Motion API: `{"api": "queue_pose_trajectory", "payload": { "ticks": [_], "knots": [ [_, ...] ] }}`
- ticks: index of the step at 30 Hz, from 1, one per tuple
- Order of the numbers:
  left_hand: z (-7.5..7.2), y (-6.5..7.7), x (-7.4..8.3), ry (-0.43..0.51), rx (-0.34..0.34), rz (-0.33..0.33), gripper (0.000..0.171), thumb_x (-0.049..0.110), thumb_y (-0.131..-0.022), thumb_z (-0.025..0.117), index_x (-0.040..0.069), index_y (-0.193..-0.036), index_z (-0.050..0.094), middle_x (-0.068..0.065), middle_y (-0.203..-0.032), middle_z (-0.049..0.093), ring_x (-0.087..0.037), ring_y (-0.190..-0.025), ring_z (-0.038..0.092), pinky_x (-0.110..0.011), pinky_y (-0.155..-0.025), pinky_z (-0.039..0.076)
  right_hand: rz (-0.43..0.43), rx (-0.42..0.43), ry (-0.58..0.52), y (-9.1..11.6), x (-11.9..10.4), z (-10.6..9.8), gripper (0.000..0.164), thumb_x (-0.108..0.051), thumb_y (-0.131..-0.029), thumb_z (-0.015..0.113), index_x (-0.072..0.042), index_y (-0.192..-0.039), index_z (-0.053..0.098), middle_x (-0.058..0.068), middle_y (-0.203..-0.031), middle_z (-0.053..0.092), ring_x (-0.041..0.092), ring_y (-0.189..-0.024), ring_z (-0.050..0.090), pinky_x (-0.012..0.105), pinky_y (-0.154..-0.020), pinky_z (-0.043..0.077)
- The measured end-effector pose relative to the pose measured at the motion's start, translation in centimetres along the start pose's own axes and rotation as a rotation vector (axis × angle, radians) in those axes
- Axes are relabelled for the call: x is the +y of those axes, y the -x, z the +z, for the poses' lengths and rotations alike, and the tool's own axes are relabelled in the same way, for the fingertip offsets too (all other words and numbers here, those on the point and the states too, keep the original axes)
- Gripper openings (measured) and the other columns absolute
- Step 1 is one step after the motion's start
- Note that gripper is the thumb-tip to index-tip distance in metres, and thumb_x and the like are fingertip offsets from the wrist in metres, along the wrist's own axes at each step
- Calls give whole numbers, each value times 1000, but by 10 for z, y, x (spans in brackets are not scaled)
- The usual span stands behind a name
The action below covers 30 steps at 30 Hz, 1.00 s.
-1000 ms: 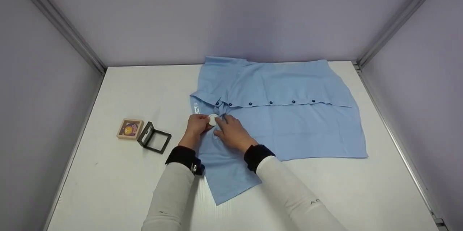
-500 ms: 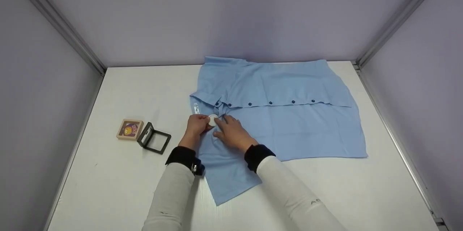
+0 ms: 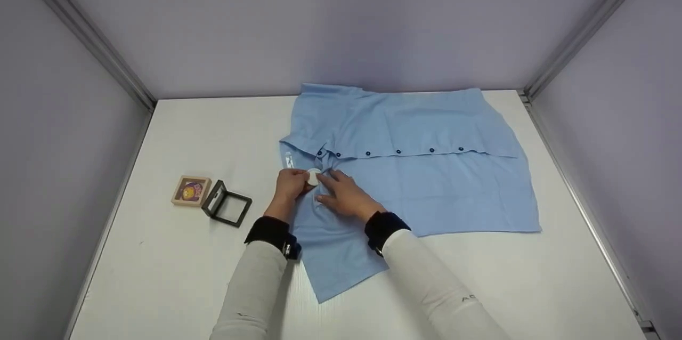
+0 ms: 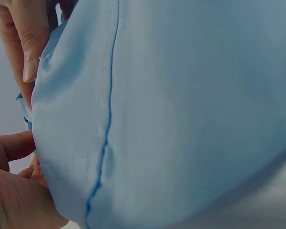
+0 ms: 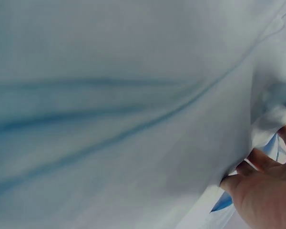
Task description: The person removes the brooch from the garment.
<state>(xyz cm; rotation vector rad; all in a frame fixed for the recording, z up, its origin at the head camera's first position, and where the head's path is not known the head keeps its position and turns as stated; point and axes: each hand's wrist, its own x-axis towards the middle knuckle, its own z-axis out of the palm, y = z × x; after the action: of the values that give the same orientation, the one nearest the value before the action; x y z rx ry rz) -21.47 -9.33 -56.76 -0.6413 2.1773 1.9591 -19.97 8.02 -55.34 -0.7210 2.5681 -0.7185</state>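
A light blue shirt (image 3: 437,191) with dark buttons lies across the white table, its near sleeve stretched toward the person. Close to its collar, my left hand (image 3: 291,184) pinches a round white disc (image 3: 313,177) by its left edge, over the cloth. From the right, my right hand (image 3: 345,194) reaches in, index fingertip at the disc's right edge and thumb lower down, fingers bent against gathered fabric. Shirt cloth fills much of both wrist views; my left hand (image 4: 19,191) shows at its edge in the left one, my right hand (image 5: 269,186) in the right one.
On the left stand a small wooden box frame (image 3: 191,191) with a purple and yellow picture and a black hinged frame (image 3: 228,204), opened up. A white label (image 3: 289,159) shows inside the collar. Grey panels (image 3: 341,25) enclose the table's back and sides.
My right wrist and forearm have shifted slightly to the right, and its thumb sits a touch lower. My left hand and the white disc stay nearly where they were.
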Motion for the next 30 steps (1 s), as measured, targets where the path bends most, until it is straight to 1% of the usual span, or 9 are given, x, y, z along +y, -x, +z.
{"api": "queue_pose_trajectory", "payload": {
  "ticks": [2,7,13,16,19,22,24,27,30],
  "knots": [
    [0,0,0,2,6,1,21,-2,-87,54,-14,-98,67,-12,-76,63,-13,-59,59,-25,-58,50,0,-9,-3,0,2,-1,62,-42,-101,51,-20,-155,30,18,-158,22,38,-144,20,50,-113,24],
    [0,1,1,-8,-7,3,17,0,-87,55,-11,-92,67,-7,-69,58,-14,-59,58,-25,-57,49,-6,-13,-9,3,6,-2,64,-39,-101,52,-19,-156,27,14,-160,21,35,-145,19,47,-115,22],
    [-1,1,1,-52,-6,12,12,0,-85,55,-6,-79,65,-6,-65,56,-16,-57,58,-26,-55,48,14,1,-50,6,8,-4,62,-36,-102,53,-14,-155,29,11,-158,28,29,-144,23,41,-115,22],
    [-1,1,2,-65,-9,21,13,-1,-82,57,-9,-85,67,-9,-69,60,-16,-59,59,-26,-56,49,28,13,-24,7,8,-5,58,-36,-101,53,-12,-152,35,11,-154,34,29,-142,30,42,-114,25],
    [0,2,2,-75,-13,29,20,-3,-82,59,-13,-97,67,-15,-82,65,-17,-64,62,-26,-59,52,31,19,29,8,8,-6,55,-36,-101,55,-11,-149,40,12,-152,37,30,-140,34,48,-113,25],
    [1,3,3,-93,-13,34,26,-4,-82,61,-15,-106,65,-23,-97,66,-19,-69,65,-26,-63,55,26,16,72,9,9,-7,55,-37,-101,54,-12,-149,41,13,-153,36,32,-141,31,56,-112,22],
    [2,4,4,-125,-9,43,26,-3,-84,62,-14,-107,65,-24,-101,66,-20,-71,66,-27,-64,55,19,11,74,10,11,-7,55,-36,-101,54,-12,-149,40,14,-154,34,33,-142,29,60,-111,21],
    [3,5,4,-220,15,75,23,1,-85,63,-9,-105,67,-20,-95,68,-18,-69,64,-27,-63,53,12,1,59,10,12,-8,55,-35,-102,53,-12,-150,39,15,-155,32,34,-143,26,61,-112,18],
    [4,6,5,-279,26,109,19,3,-87,62,-6,-103,68,-13,-85,67,-17,-68,61,-28,-62,50,12,-3,44,10,13,-9,55,-34,-102,53,-11,-150,39,15,-155,31,33,-144,24,60,-112,16]
  ]
}}
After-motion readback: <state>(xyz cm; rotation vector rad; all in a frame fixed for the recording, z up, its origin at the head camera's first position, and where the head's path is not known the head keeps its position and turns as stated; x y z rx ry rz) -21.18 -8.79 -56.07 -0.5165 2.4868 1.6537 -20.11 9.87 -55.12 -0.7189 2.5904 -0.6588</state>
